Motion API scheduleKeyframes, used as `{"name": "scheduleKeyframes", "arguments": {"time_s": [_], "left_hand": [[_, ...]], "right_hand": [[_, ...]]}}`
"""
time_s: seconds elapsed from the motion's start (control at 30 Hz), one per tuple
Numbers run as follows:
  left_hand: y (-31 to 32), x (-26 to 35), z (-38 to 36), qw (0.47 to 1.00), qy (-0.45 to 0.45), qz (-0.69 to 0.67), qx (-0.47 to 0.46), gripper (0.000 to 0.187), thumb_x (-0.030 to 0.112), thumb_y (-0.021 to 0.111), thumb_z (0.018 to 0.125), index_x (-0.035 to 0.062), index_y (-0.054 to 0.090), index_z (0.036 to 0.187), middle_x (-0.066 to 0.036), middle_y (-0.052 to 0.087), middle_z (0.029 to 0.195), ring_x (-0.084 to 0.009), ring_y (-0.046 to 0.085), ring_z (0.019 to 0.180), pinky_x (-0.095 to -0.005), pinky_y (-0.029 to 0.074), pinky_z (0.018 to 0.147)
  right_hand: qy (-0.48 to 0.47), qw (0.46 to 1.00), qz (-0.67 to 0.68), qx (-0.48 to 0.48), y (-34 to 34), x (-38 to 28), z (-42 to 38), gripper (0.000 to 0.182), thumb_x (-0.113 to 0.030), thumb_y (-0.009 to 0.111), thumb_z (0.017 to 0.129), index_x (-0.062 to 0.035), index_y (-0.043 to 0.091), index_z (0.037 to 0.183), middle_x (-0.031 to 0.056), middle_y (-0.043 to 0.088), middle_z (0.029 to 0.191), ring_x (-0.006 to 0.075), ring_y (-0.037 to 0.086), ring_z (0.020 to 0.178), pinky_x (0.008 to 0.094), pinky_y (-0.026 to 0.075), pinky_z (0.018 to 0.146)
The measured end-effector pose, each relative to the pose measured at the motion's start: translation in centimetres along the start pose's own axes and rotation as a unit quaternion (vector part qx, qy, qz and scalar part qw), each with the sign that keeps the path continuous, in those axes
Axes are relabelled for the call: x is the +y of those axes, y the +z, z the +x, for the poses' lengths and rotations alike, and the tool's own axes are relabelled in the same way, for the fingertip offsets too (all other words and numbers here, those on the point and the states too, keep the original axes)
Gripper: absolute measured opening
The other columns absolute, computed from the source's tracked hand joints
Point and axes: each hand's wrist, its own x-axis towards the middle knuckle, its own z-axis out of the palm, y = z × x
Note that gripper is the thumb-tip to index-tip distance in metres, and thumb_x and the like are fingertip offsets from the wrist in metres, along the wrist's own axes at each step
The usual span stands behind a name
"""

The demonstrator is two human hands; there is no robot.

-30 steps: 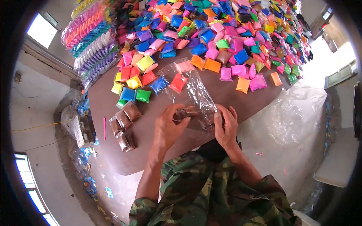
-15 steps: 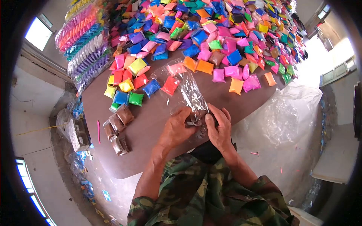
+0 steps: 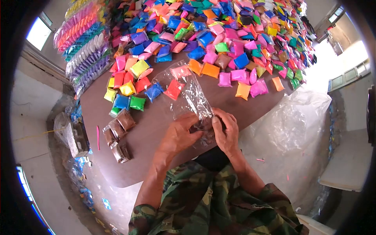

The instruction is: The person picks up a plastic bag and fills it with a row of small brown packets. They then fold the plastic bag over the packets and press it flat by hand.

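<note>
A clear plastic bag (image 3: 192,94) stretches from the table's near edge up toward the pile. My right hand (image 3: 226,131) pinches its right edge between thumb and fingers. Curled at the bag's near end is my left hand (image 3: 181,133), thumb and fingers bent around the crumpled plastic. Something brown shows dimly through the plastic between the hands. A red packet (image 3: 174,89) and a salmon packet (image 3: 181,71) lie at the bag's far part; whether inside or beneath it I cannot tell. Left of it is a blue packet (image 3: 154,92).
Brown packets (image 3: 116,131) sit on the left of the table (image 3: 156,117), near a pink strip (image 3: 98,137). A large pile of coloured packets (image 3: 235,43) covers the back. Bundled packets (image 3: 86,51) stand back left. A big clear plastic sheet (image 3: 290,121) lies at right.
The view has shifted slightly, moving the table and packets a little left in the picture. My hands stay at the bag's near end, with my right fingers closer together on its edge.
</note>
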Motion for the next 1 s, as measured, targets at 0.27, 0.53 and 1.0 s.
{"name": "scheduleKeyframes", "arguments": {"time_s": [0.27,0.53,1.0], "left_hand": [[1.4,-0.8,0.7,0.999,0.02,0.017,0.027,0.044,0.009,0.078,0.087,0.006,0.07,0.131,-0.017,0.074,0.123,-0.0405,0.072,0.112,-0.0446,0.06,0.095],[1.5,-0.8,0.6,0.997,0.04,-0.049,0.045,0.042,0.01,0.081,0.089,0.002,0.072,0.129,-0.02,0.074,0.122,-0.0358,0.075,0.108,-0.0412,0.061,0.09],[2.2,-0.9,-0.9,0.992,-0.002,-0.067,0.103,0.028,0.008,0.079,0.094,-0.0024,0.075,0.12,-0.018,0.076,0.116,-0.0276,0.075,0.105,-0.0372,0.063,0.082]], "right_hand": [[0.04,0.998,0.001,-0.045,-0.1,0.5,0.6,0.033,-0.02,0.068,0.105,-0.0102,0.073,0.136,0.0106,0.078,0.12,0.03,0.07,0.109,0.0421,0.047,0.105],[0.075,0.996,0.039,-0.038,0.3,0.7,0.7,0.033,-0.019,0.071,0.104,-0.0099,0.074,0.135,0.0112,0.079,0.12,0.0292,0.07,0.111,0.0432,0.051,0.103],[0.058,0.998,0.025,-0.012,0.7,1.3,0.6,0.03,-0.019,0.071,0.101,-0.0091,0.076,0.129,0.0117,0.08,0.114,0.0303,0.073,0.106,0.0425,0.054,0.099]]}}
